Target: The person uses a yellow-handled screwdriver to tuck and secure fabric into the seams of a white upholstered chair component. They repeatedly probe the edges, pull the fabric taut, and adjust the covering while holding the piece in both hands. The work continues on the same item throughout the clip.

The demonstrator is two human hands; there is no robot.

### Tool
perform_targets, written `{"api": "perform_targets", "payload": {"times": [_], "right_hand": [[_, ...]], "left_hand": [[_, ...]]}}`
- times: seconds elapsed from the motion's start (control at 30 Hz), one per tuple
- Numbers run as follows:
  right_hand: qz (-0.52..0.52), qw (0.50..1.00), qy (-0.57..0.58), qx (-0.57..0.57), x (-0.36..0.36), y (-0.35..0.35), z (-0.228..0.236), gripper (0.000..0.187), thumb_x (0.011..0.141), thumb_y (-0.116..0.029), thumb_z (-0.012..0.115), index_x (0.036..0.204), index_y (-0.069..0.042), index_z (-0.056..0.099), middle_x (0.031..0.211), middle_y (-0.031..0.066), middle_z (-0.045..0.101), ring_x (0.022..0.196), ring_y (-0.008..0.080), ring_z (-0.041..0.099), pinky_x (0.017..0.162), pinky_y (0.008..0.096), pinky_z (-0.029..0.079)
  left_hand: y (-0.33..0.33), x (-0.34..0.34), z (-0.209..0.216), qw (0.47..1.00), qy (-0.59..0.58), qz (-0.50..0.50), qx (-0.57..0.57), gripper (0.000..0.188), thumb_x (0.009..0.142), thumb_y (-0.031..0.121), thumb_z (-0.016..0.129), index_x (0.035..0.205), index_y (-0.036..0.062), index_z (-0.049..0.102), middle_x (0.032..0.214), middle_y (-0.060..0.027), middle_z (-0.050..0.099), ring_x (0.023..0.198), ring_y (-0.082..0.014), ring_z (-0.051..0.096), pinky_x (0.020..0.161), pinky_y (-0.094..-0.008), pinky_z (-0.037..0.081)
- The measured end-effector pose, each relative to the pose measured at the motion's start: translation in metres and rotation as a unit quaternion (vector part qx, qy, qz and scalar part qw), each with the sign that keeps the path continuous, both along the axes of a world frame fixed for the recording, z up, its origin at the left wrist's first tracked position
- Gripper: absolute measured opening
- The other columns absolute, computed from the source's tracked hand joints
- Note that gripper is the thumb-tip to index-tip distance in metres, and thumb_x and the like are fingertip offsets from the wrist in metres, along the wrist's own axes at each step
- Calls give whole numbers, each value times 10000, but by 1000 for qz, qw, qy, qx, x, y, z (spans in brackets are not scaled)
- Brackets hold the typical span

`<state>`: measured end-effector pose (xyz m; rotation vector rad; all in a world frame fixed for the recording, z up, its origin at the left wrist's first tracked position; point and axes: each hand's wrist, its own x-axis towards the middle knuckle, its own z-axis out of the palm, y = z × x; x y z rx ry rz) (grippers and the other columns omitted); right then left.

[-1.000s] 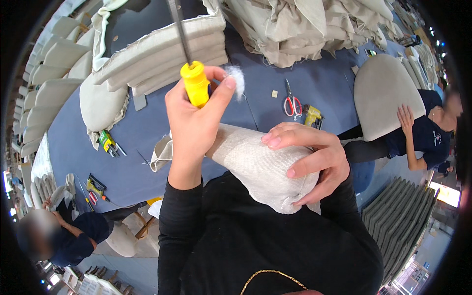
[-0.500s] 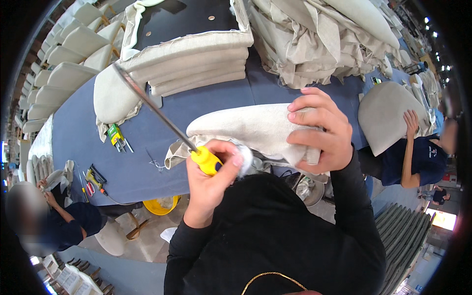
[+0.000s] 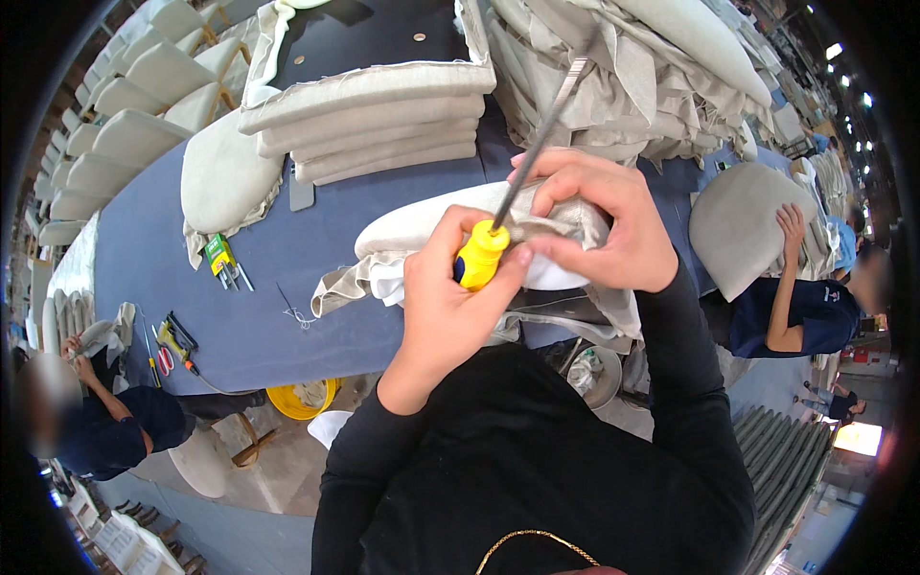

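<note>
My left hand is closed round the yellow handle of a long screwdriver, whose metal shaft points up and away to the right. Just in front of me lies a beige upholstered chair cushion, with loose fabric edges and white padding showing along its near side. My right hand has its curled fingers on the cushion's right end, gripping the bunched fabric cover. The left fingertips come close to that same gathered fabric. Part of the cushion is hidden behind both hands.
Stacked beige cushions and a heap of covered pieces occupy the blue table's far side. A single backrest, green box, stapler and scissors lie leftward. Co-workers stand at both sides; a yellow tub sits below.
My left hand has moved right and up, swinging the screwdriver's shaft from pointing left to pointing right. My right hand has shifted from lying over the cushion's end to gripping its fabric.
</note>
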<state>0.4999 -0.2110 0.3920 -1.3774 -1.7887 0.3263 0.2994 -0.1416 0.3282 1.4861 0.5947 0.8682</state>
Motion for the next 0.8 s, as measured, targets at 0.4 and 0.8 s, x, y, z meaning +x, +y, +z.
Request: {"api": "perform_targets", "payload": {"times": [0.4, 0.8], "right_hand": [[-120, 978, 166, -43, 28, -23, -21, 144, 864, -63, 839, 949, 0, 741, 1158, 110, 768, 1092, 191, 698, 1011, 337, 511], [-83, 982, 170, -27, 30, -21, -21, 142, 849, -50, 853, 966, -18, 779, 1268, 133, 730, 1172, 231, 680, 1060, 364, 496]], "left_hand": [[-17, -46, -67, 985, 87, -73, 127, 255, 997, 186, 732, 1190, 19, 727, 916, -133, 732, 745, -261, 684, 709, -340, 528], [-12, -48, -60, 973, 135, -102, 158, 217, 1016, 157, 708, 1181, 21, 742, 993, -157, 735, 848, -329, 718, 733, -372, 545]]}}
